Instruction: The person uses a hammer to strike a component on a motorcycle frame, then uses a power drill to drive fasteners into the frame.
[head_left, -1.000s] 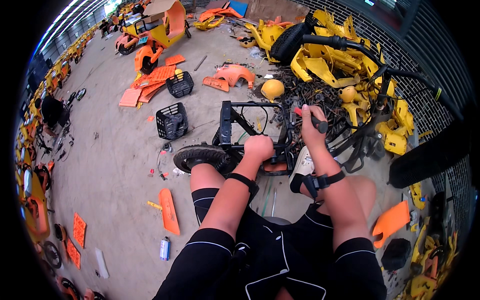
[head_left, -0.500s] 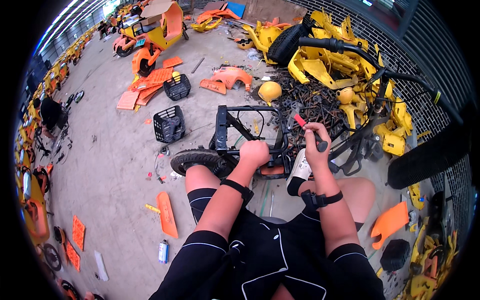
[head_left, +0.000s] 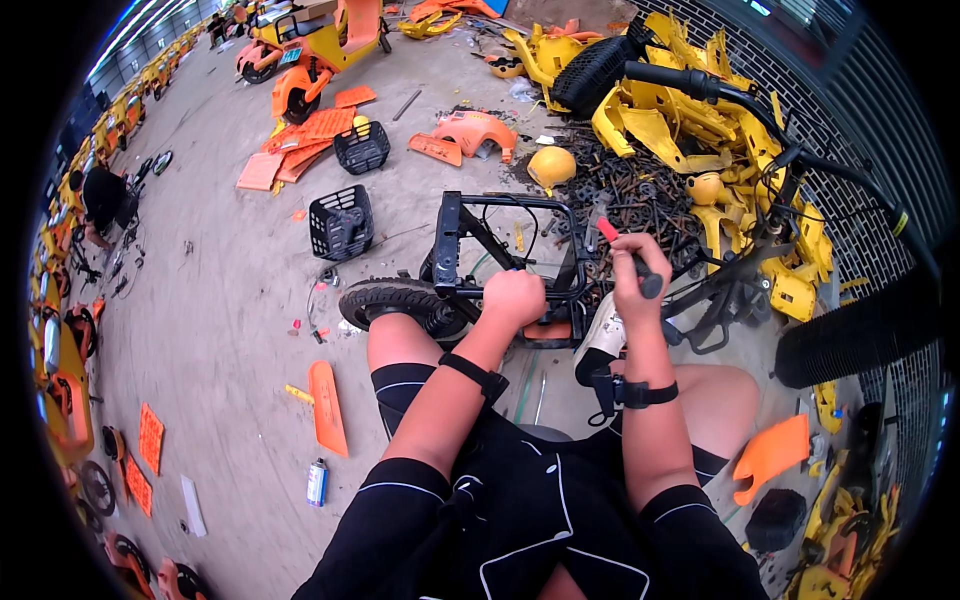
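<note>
My left hand (head_left: 513, 297) is closed at the lower bar of a black scooter frame (head_left: 450, 225), with a small blue bit showing above the fist; what it grips is hidden. To its right, my right hand (head_left: 637, 275) grips the black handle of a tool (head_left: 607, 228) with a red section and a grey metal head, raised beside the frame. A thick tyre (head_left: 390, 300) joins the frame at left, behind my knee. Black handlebars (head_left: 668, 80) rise at right.
Yellow panels (head_left: 725, 135) pile by the brick wall, above scattered bolts (head_left: 650, 205). Black baskets (head_left: 340, 215), orange panels (head_left: 305, 150) and a spray can (head_left: 316, 482) lie around me. A person (head_left: 105, 200) crouches at far left; scooters (head_left: 65, 370) line that side.
My right hand dropped lower between the first and second frames, and the tool's red part and metal head came into sight. My left hand stays closed at the frame. The view shifted slightly.
</note>
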